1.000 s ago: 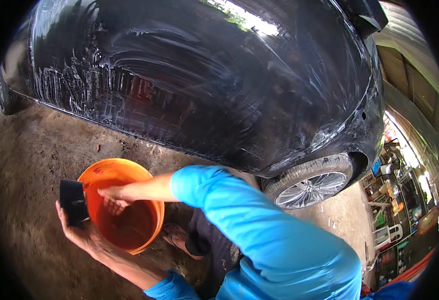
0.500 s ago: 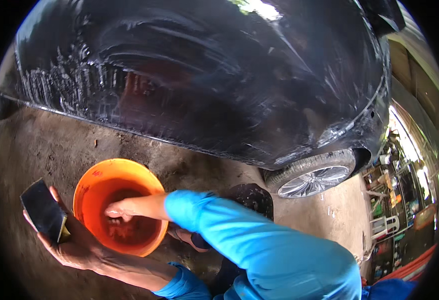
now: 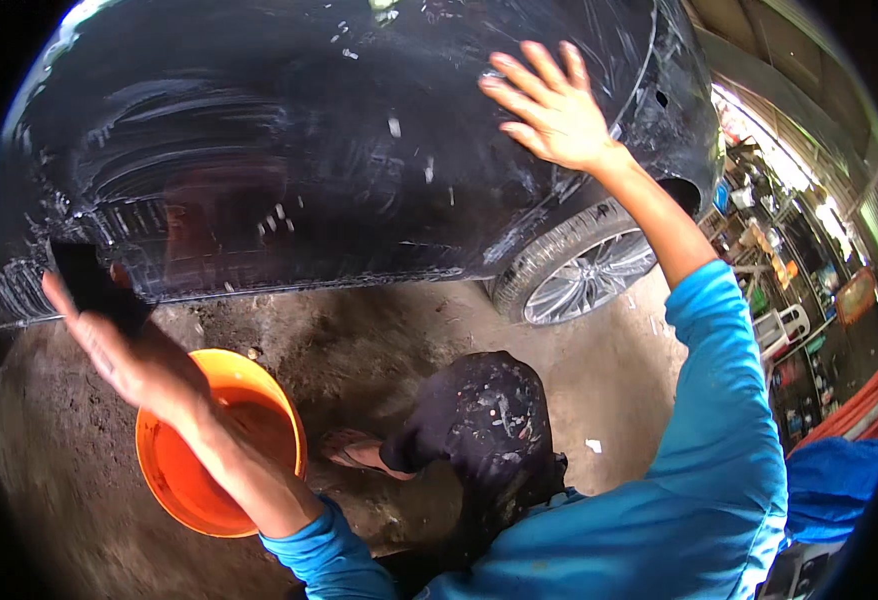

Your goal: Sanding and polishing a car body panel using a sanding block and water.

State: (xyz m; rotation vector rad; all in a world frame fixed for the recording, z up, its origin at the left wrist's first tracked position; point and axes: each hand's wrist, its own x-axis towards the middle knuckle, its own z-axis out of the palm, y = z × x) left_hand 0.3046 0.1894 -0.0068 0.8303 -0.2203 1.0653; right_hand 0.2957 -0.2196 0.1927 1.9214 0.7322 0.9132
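Clearly, the black rectangular sheet [image 3: 94, 282] is in the left hand [image 3: 139, 365], at the left of the view. It projects beyond the palm, away from the wrist; fingers lie along its left edge, a fingertip shows at its right, and its lower end meets the hand. Left hand: grasping the sheet. Behind it in view, the dark car body [image 3: 359, 190]; whether sheet and car touch, cannot tell.

Left forearm crosses over the orange bucket [image 3: 184, 470], which stands on the stained floor [image 3: 389, 345] and shows a reddish interior.

Right hand [image 3: 554, 115]: well apart from the sheet, fingers spread, nothing held, back of the hand toward the camera. It is in front of the car body, above the wheel [image 3: 584, 265]; contact with the panel unclear. Car surface streaked whitish, a dull red patch low down. Bright flecks [image 3: 394, 127] show against it, on the panel or in the air, cannot tell.

Nearer the wearer: blue sleeves [image 3: 719, 370], a dark trouser knee [image 3: 489, 400] spotted with pale marks, a sandaled foot [image 3: 359, 452] just beside the bucket. Far right: white plastic chair [image 3: 784, 330], cluttered shelving, blue cloth [image 3: 834, 490].
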